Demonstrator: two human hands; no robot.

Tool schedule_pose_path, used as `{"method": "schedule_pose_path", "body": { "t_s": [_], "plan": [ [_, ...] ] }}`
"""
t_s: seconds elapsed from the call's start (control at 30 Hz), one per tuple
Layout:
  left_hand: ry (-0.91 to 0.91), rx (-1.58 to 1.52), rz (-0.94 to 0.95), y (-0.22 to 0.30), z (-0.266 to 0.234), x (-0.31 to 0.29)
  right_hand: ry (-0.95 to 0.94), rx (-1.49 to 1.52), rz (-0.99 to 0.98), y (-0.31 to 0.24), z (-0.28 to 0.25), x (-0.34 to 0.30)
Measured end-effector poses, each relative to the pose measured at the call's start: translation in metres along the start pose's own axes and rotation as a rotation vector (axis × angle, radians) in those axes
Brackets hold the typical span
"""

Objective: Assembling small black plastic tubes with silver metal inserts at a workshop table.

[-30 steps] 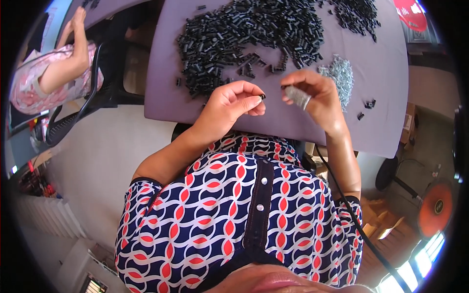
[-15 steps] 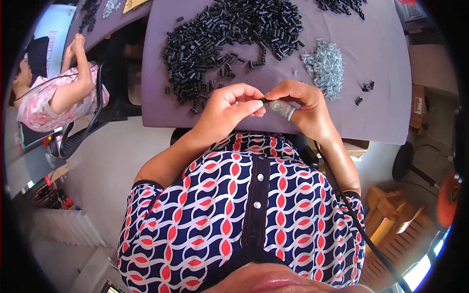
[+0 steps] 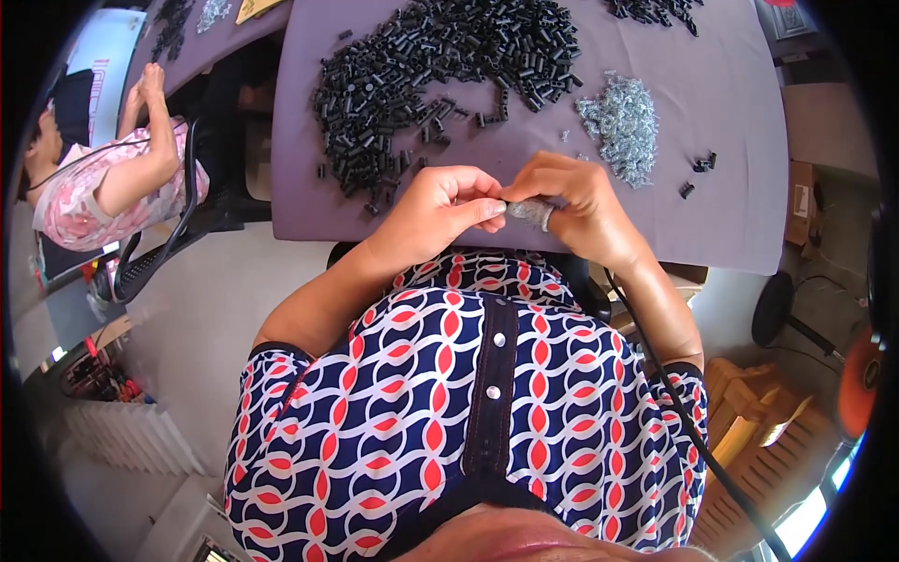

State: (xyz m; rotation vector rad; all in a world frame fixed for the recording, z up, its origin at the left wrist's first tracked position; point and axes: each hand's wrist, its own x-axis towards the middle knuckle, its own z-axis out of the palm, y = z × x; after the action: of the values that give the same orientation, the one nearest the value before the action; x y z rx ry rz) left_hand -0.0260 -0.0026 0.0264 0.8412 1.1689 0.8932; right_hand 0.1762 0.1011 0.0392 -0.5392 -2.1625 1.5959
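Over the near edge of the table, my left hand [image 3: 448,208] and my right hand [image 3: 579,204] meet fingertip to fingertip. The left thumb and fingers pinch a small black plastic part, now almost wholly hidden by the fingertips. My right hand is closed against the same spot, its index finger bent over the thumb. A silvery-grey wrap [image 3: 532,214] covers the right thumb. Beyond the hands lies a large heap of short black tubular plastic parts [image 3: 375,117]. A smaller pile of shiny, clear or silvery small pieces [image 3: 620,131] lies beyond my right hand.
A few loose black parts [image 3: 702,163] lie at the right of the purple-grey tabletop [image 3: 721,215]. Another dark pile [image 3: 655,13] sits at the far edge. A black cable [image 3: 670,393] runs down my right side. At left, another person [image 3: 122,187] sits at a neighbouring table.
My right hand has turned inward, its fingers curling more tightly over the wrapped thumb. The black part, visible before between the fingertips, is now nearly covered. My left hand has barely moved.
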Motion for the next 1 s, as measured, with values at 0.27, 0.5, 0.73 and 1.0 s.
{"method": "schedule_pose_path", "body": {
  "t_s": [0.27,0.5,0.73,1.0],
  "plan": [
    [-0.02,-0.3,-0.046,-0.005,-0.008,0.004,-0.012,0.098,0.088,0.005,0.004,0.01],
    [0.164,-0.416,0.071,-0.003,0.001,0.008,0.098,-0.256,0.021,-0.014,0.005,0.011],
    [0.128,-0.366,0.084,-0.012,0.005,0.007,0.173,-0.547,-0.171,0.009,0.023,0.011],
    [-0.197,-0.683,-0.192,0.003,0.009,0.003,0.192,-0.429,-0.304,0.017,0.018,0.004]
  ]
}}
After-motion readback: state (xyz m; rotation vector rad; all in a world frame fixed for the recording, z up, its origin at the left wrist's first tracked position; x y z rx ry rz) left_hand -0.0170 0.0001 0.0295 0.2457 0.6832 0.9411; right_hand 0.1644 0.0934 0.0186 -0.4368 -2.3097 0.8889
